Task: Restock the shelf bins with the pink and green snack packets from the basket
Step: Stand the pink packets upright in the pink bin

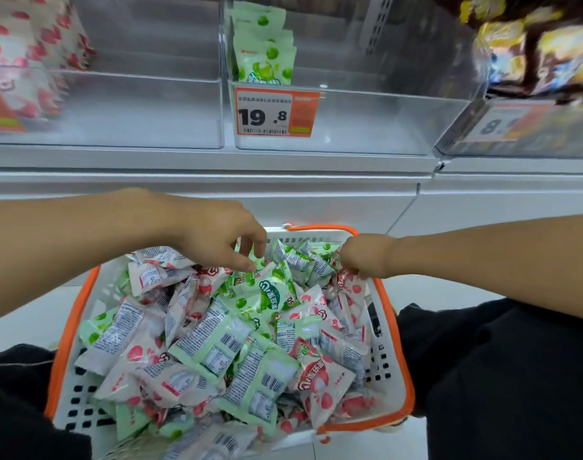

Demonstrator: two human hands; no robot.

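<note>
Most restocking is left, I judge: the basket [391,327] beneath both hands is heaped with pink and green packets [273,293], the left hand [223,237] reaching with loose fingers, the right hand [359,255] pinching one, bins [350,124] above nearly bare.

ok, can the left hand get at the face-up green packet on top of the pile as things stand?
Probably yes. The left hand hovers just above the green packet, fingertips pointing down at it. The packet lies on top of the pile in the basket, nothing over it.
</note>
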